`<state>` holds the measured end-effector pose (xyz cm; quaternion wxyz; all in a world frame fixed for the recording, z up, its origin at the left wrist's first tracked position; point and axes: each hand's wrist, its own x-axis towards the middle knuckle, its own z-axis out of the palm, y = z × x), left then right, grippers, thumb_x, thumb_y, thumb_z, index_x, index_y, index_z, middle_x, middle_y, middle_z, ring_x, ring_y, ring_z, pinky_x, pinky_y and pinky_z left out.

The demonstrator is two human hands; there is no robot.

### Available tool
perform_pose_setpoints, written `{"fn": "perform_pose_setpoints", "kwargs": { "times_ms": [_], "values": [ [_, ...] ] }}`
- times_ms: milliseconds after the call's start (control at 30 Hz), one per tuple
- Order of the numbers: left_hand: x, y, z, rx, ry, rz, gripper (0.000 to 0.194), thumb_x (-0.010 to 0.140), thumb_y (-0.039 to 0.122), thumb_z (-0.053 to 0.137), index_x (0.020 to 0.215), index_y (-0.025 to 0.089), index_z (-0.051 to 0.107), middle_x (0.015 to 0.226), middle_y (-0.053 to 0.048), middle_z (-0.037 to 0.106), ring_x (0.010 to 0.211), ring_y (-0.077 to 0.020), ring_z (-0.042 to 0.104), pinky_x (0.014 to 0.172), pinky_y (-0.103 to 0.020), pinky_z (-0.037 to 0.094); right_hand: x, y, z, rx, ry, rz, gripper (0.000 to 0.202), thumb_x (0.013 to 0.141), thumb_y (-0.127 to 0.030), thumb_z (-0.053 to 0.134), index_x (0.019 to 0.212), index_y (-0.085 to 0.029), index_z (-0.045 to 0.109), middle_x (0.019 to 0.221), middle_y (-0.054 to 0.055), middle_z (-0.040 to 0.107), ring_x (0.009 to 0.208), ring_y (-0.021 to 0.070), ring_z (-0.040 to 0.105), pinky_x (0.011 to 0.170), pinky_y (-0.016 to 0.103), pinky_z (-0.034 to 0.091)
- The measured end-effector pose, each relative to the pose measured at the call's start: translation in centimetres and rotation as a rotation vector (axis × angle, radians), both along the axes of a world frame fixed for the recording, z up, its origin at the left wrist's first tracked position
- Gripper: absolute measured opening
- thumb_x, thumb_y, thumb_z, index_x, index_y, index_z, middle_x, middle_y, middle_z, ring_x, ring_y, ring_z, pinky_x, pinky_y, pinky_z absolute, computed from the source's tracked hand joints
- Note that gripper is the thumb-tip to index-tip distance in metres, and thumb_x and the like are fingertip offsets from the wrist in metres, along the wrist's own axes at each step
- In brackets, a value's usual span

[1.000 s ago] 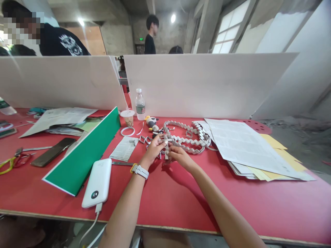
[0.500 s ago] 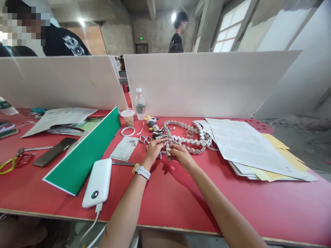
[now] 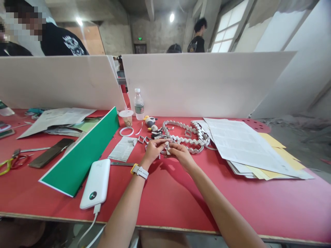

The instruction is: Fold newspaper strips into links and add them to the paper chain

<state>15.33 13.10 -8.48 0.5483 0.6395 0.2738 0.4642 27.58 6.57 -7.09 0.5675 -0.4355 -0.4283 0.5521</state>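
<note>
My left hand (image 3: 155,148), with a watch (image 3: 139,171) on its wrist, is closed on a small folded paper strip (image 3: 167,148). From the other side my right hand (image 3: 181,154) pinches the same strip between thumb and fingers. Just behind my hands lies a long zigzag chain of folded paper (image 3: 191,141), looped on the red table; whether the strip joins it I cannot tell. Loose square paper links (image 3: 141,139) sit left of my hands. A cut piece of printed paper (image 3: 123,148) and a metal ruler (image 3: 121,164) lie further left.
A green board (image 3: 85,155) stands on edge at the left, beside a white power bank (image 3: 96,184) with a cable. Scissors (image 3: 15,160) and a phone (image 3: 51,153) lie beyond it. At the back are a bottle (image 3: 139,105) and a cup (image 3: 127,119); right, stacked paper sheets (image 3: 248,144).
My fingers have drawn slightly closer together around the paper strip. The view has shifted a little. In the background, a standing person has moved right and another head shows above the white board.
</note>
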Motion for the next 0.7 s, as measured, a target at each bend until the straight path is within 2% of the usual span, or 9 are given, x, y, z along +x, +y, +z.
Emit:
{"fn": "perform_pose_setpoints", "kwargs": {
  "times_ms": [167, 367, 567, 700],
  "values": [
    [0.2, -0.3, 0.2, -0.098, -0.086, -0.01, 0.039, 0.065, 0.033, 0.073, 0.099, 0.014, 0.066, 0.095, -0.011, 0.071, 0.09, -0.0231, 0.067, 0.079, -0.034, 0.053, -0.2, 0.1, 0.1, 0.037, -0.054, -0.042, 0.019, 0.061, -0.025, 0.064, 0.078, -0.019, 0.07, 0.071, 0.001, 0.07, 0.068, 0.0177, 0.066, 0.076, 0.035, 0.054],
    [0.6, -0.3, -0.1, -0.174, -0.115, 0.06, 0.033, 0.063, 0.037, 0.073, 0.084, 0.013, 0.066, 0.084, -0.01, 0.072, 0.078, -0.0211, 0.068, 0.064, -0.03, 0.054, 0.0, 0.4, -0.4, 0.047, -0.142, -0.085, 0.018, 0.061, -0.022, 0.06, 0.075, -0.017, 0.069, 0.067, 0.001, 0.07, 0.07, 0.0194, 0.067, 0.078, 0.037, 0.054],
    [0.9, -0.1, -0.5, -0.344, -0.173, 0.145, 0.035, 0.056, 0.036, 0.077, 0.078, 0.012, 0.062, 0.072, -0.007, 0.07, 0.06, -0.018, 0.065, 0.051, -0.029, 0.052, 0.2, 0.7, -1.2, 0.047, -0.214, -0.076, 0.019, 0.063, -0.024, 0.057, 0.076, -0.016, 0.069, 0.073, 0.004, 0.071, 0.074, 0.0205, 0.068, 0.08, 0.037, 0.053],
    [1.1, -0.2, -0.4, -0.355, -0.152, 0.181, 0.031, 0.057, 0.033, 0.076, 0.075, 0.012, 0.062, 0.068, -0.006, 0.069, 0.055, -0.0154, 0.063, 0.051, -0.027, 0.051, 0.1, 0.7, -1.4, 0.065, -0.256, -0.083, 0.016, 0.065, -0.029, 0.061, 0.07, -0.016, 0.068, 0.069, 0.005, 0.071, 0.069, 0.0209, 0.067, 0.075, 0.037, 0.054]
  ]
}}
